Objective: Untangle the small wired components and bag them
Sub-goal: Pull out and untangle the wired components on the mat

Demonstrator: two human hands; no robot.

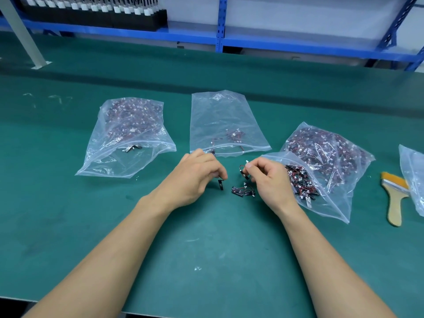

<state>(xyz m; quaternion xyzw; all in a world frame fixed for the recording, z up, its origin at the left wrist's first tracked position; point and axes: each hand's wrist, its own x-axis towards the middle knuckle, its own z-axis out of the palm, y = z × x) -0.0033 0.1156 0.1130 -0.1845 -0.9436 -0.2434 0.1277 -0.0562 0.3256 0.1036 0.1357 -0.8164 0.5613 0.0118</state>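
My left hand point(197, 173) pinches one small black wired component point(220, 183) that hangs down from its fingertips over the green mat. My right hand point(267, 177) pinches another wired component point(245, 172) by its white connector and red wire. Between the hands a small tangle of loose components point(242, 191) lies on the mat. Just beyond my hands lies a nearly empty clear bag point(220, 120) with a few components inside. A full bag point(128, 134) lies to the left. To the right an open bag point(325, 171) spills components by my right wrist.
A yellow-bristled wooden brush point(395, 196) lies at the far right beside part of another clear bag point(413, 177). Blue shelving point(220, 24) runs along the back, with a black tray of white-capped parts point(96, 10). A grey post point(25, 35) stands at the back left.
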